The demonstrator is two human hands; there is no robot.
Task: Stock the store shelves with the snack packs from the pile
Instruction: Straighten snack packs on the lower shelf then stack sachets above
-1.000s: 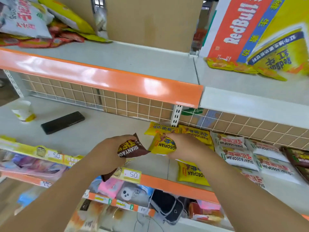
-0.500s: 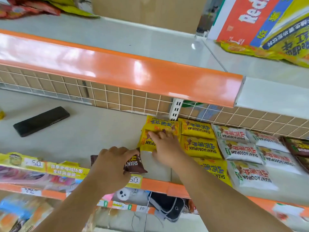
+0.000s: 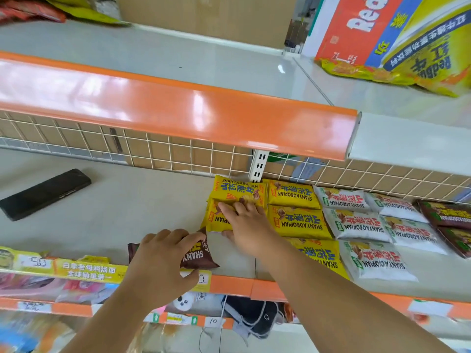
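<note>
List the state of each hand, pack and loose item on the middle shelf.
left hand, grips the brown pack
brown pack, held near the front edge of the shelf
right hand, fingers flat on the yellow pack
yellow pack, lying on the shelf under that hand
phone, lying flat, untouched
white packs, laid flat in rows

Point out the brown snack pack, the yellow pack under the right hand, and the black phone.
brown snack pack (image 3: 198, 256): head view, printed right end.
yellow pack (image 3: 215, 221): head view, left end.
black phone (image 3: 46, 193): head view, its middle.
</note>
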